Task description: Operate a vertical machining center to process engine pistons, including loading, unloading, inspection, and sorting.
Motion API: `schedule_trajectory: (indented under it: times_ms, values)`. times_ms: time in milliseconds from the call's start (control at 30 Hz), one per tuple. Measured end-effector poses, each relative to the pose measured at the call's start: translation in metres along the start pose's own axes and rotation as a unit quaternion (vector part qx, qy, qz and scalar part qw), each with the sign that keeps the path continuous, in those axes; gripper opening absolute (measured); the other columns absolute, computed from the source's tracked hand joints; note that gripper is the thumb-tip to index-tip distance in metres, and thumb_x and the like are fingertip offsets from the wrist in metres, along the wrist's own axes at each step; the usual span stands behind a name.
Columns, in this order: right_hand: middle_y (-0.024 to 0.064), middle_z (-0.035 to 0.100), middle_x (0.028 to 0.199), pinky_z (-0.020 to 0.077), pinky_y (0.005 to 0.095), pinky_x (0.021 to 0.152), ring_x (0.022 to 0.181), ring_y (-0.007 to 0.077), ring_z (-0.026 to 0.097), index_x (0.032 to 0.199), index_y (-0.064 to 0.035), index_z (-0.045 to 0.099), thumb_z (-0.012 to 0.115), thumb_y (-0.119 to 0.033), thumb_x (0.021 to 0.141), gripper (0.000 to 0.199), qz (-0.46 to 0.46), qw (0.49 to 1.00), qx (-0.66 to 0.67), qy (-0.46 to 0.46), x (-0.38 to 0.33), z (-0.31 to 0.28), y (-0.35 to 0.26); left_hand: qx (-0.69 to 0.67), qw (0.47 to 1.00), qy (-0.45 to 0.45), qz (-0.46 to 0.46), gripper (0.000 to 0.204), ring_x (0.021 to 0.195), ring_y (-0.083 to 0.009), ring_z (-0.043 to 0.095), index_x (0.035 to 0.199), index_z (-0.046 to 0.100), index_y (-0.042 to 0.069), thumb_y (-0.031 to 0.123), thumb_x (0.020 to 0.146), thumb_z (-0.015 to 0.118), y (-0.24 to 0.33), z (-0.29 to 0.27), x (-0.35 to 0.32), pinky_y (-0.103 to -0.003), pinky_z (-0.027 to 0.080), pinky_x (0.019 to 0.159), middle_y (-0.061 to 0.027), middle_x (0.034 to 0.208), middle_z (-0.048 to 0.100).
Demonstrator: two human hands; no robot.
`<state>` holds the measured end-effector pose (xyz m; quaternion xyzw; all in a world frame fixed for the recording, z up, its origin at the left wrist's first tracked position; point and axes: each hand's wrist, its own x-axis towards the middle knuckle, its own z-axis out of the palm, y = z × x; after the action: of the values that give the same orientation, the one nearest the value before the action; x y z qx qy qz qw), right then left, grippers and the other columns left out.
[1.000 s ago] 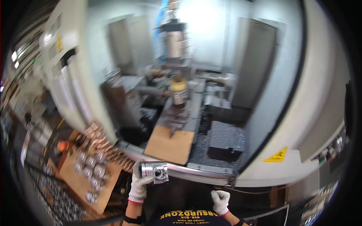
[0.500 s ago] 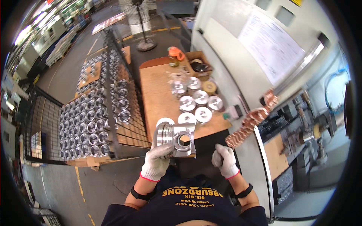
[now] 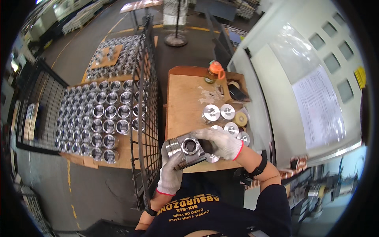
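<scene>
Black wire crate (image 3: 37,149) at far left, packed with rows of bright metal cylinders (image 3: 98,125); enough, perhaps, to topple one another after a knock against the outer row. Next, upright mesh panel (image 3: 147,166), near the left forearm: possible snag for cuff or elbow on a careless swing outward.

Then left hand (image 3: 170,175), white-gloved, closed around the grooved end of a shiny piston (image 3: 183,148), thumb across the lower side. Held tilted, cross-bore upward, in front of the body at the near edge of a wooden tabletop (image 3: 183,96). Likely slick in knitted cotton; could roll out of the grip through oil or an early loosening of the thumb, with a dent or a struck foot as the result.

Farther right, loose cluster of pistons (image 3: 211,113) just beyond the knuckles: could be scratched by a low sweep. Behind these, orange-lidded bottle (image 3: 216,72), well apart, at some risk of tipping from a long reach.

Finally right hand (image 3: 225,143), gloved, fingers laid over the piston's upper edge; clamped or merely resting, impossible to tell. Dark gap beneath, too unclear to read.
</scene>
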<state>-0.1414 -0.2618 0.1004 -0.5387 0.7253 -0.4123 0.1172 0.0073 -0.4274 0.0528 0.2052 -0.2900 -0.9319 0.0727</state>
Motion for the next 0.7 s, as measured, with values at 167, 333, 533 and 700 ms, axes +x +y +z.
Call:
schedule_trajectory:
  times_ms: [167, 333, 533, 700]
  values:
    - [0.0166, 0.069, 0.094, 0.0511, 0.0376, 0.075, 0.085, 0.0324, 0.067, 0.108, -0.0016, 0.069, 0.062, -0.02, 0.09, 0.027, 0.218, 0.976, 0.01, 0.019, 0.052, -0.047, -0.03, -0.114, 0.992, -0.004, -0.045, 0.045, 0.12, -0.028, 0.059, 0.138, 0.049, 0.01, 0.03, 0.098, 0.05, 0.014, 0.025, 0.017, -0.049, 0.047, 0.102, -0.0108, 0.132, 0.059]
    - [0.0111, 0.062, 0.067, 0.0446, 0.0376, 0.054, 0.06, 0.0276, 0.061, 0.08, -0.0026, 0.07, 0.071, -0.012, 0.079, 0.01, 0.027, 0.979, -0.173, 0.107, 0.053, -0.054, -0.016, -0.139, 0.986, -0.019, -0.086, 0.064, 0.123, -0.032, 0.057, 0.144, 0.046, 0.016, 0.058, 0.095, 0.047, 0.021, 0.05, 0.022, -0.052, 0.048, 0.097, -0.0097, 0.137, 0.056]
    - [0.0103, 0.06, 0.063, 0.0439, 0.0359, 0.056, 0.056, 0.027, 0.058, 0.069, -0.001, 0.064, 0.069, -0.008, 0.077, 0.012, 0.108, 0.963, -0.1, 0.225, 0.031, -0.041, -0.006, -0.213, 0.974, -0.045, -0.068, 0.047, 0.124, -0.0284, 0.058, 0.134, 0.052, 0.0, 0.031, 0.1, 0.048, 0.005, 0.048, 0.01, -0.047, 0.042, 0.109, -0.015, 0.132, 0.061]
    - [0.0164, 0.067, 0.108, 0.0492, 0.0356, 0.087, 0.1, 0.0229, 0.064, 0.113, 0.0045, 0.063, 0.061, -0.03, 0.089, 0.042, 0.188, 0.924, 0.256, 0.215, 0.01, -0.023, 0.024, -0.139, 0.98, -0.096, -0.104, 0.059, 0.119, -0.0304, 0.061, 0.142, 0.046, 0.005, 0.047, 0.101, 0.039, 0.004, 0.053, 0.016, -0.05, 0.053, 0.094, -0.0146, 0.13, 0.061]
